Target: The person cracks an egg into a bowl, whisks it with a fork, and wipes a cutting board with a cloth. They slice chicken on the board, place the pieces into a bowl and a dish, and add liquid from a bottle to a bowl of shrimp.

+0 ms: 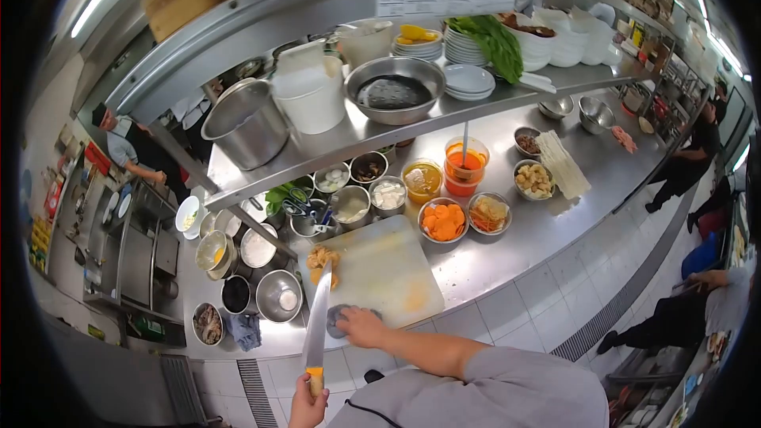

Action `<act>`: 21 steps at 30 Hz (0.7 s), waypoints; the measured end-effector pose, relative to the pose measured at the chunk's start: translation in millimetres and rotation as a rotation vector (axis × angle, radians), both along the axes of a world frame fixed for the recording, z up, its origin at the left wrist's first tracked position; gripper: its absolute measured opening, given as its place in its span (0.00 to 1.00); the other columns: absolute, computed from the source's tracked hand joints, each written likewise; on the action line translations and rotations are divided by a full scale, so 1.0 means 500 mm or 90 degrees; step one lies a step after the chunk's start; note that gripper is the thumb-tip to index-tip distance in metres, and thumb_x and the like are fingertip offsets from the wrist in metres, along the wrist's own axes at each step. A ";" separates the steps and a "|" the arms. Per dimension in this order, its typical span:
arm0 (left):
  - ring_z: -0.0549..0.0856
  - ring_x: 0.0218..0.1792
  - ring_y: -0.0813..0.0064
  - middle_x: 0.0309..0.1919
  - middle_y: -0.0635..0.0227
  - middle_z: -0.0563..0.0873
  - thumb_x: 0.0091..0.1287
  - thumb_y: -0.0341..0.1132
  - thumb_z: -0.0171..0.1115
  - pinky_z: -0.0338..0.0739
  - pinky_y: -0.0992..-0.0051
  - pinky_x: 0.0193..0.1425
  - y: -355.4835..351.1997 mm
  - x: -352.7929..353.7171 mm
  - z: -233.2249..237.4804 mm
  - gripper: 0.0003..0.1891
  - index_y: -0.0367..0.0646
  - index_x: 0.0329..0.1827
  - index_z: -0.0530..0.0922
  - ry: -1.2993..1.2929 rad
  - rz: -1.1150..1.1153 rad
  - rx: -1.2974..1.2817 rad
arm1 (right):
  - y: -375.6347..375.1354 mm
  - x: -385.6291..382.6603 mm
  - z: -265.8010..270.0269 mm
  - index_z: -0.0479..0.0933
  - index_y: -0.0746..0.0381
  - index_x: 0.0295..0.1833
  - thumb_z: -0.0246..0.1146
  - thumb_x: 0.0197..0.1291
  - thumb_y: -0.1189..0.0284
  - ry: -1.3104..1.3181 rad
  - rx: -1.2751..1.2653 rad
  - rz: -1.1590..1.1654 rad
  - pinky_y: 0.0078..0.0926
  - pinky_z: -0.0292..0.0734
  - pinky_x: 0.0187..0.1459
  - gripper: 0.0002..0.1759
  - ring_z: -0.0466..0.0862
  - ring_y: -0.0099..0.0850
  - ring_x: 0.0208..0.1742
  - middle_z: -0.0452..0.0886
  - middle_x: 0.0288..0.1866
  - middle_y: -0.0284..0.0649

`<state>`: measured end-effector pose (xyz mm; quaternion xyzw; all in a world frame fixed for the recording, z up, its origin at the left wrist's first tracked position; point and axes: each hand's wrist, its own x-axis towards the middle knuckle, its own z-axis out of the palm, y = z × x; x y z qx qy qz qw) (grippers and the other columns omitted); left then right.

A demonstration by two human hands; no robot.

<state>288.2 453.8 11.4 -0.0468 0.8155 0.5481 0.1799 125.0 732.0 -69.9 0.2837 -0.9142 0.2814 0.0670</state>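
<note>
The left hand [307,406] is gripping the knife [317,313] while the right hand [362,326] is holding down a dark item [336,318] at the cutting board's [388,265] 7 o'clock corner.

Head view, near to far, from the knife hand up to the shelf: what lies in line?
left hand with its grip on the knife → right hand on a dark item → cutting board → bowl of orange slices → orange tub → large metal bowl
</note>
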 end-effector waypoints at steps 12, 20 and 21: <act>0.86 0.33 0.75 0.44 0.57 0.86 0.73 0.27 0.68 0.82 0.73 0.36 0.100 -0.018 -0.062 0.31 0.34 0.75 0.62 0.049 -0.048 -0.129 | 0.652 0.105 0.056 0.85 0.61 0.55 0.74 0.55 0.67 0.096 -0.008 -0.594 0.49 0.81 0.61 0.22 0.83 0.55 0.60 0.84 0.59 0.53; 0.92 0.47 0.51 0.49 0.48 0.91 0.68 0.39 0.74 0.85 0.58 0.53 0.192 -0.144 -0.166 0.33 0.38 0.72 0.71 0.051 -0.038 -0.189 | 0.768 -0.187 0.503 0.83 0.64 0.53 0.71 0.64 0.72 0.488 -0.214 -0.455 0.47 0.79 0.62 0.14 0.84 0.52 0.58 0.87 0.54 0.51; 0.91 0.49 0.49 0.49 0.47 0.91 0.68 0.39 0.75 0.85 0.57 0.55 0.208 -0.159 -0.157 0.33 0.38 0.72 0.72 0.072 -0.053 -0.226 | 0.800 -0.237 0.558 0.83 0.63 0.53 0.71 0.64 0.72 0.497 -0.226 -0.460 0.46 0.79 0.62 0.14 0.85 0.51 0.58 0.87 0.53 0.50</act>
